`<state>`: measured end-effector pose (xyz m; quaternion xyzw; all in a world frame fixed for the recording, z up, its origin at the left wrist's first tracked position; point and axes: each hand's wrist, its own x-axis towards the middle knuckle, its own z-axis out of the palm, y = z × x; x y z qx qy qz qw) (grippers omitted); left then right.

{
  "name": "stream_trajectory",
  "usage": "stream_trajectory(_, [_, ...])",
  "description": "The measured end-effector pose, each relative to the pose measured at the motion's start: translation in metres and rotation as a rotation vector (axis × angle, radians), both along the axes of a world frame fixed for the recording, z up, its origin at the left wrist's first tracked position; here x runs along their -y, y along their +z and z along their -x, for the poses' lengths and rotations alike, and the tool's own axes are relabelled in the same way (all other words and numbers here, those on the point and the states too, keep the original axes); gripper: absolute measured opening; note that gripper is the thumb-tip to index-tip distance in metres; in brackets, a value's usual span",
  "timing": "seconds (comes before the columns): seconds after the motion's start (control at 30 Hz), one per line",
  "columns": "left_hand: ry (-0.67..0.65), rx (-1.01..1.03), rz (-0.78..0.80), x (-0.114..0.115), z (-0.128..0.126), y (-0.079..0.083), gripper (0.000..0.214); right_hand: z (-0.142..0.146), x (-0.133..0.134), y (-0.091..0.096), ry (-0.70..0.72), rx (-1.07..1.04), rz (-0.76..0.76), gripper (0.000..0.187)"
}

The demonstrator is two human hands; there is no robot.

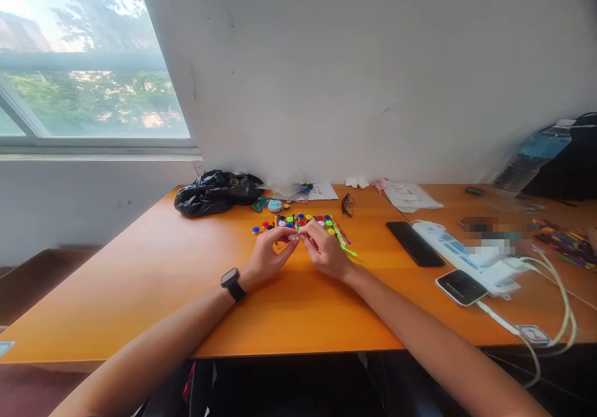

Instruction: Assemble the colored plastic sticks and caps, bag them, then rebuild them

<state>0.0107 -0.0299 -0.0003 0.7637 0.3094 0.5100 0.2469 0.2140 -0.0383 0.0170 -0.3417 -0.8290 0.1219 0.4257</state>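
My left hand [269, 252] and my right hand [324, 249] meet at the middle of the orange table [153, 280], fingertips pinched together on a small piece I cannot make out. A black watch [232, 283] sits on my left wrist. Just beyond my fingers lies a cluster of small coloured round pieces [298, 221] in red, blue, green, yellow and white. Thin coloured sticks [342, 240], one bright green, lie beside my right hand.
A black plastic bag [214, 192] lies at the back left. Glasses [347, 204], papers [410, 196], a black phone [415, 243], a white power strip [466, 255] with cables and a second phone [461, 287] occupy the right. A wall and window stand behind.
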Motion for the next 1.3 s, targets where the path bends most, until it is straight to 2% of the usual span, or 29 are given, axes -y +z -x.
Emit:
stream_trajectory(0.53, [0.075,0.037,-0.023,-0.0002,-0.0014,-0.0002,0.019,-0.001,-0.0037,-0.0049,-0.134,0.029,-0.009,0.015])
stream_trajectory(0.87, [0.076,0.014,-0.044,-0.0029,-0.0006,-0.0028,0.018,-0.0014,-0.0044,-0.0057,-0.111,0.03,0.013,0.017])
stream_trajectory(1.17, [0.012,0.013,0.062,-0.0021,0.0003,0.0036,0.023,-0.0001,-0.0004,-0.0039,-0.078,0.02,0.014,0.018])
stream_trajectory(1.3, [-0.069,0.122,0.156,-0.0002,-0.0005,0.0039,0.029,0.0002,0.0006,-0.0016,-0.058,-0.023,0.005,0.021])
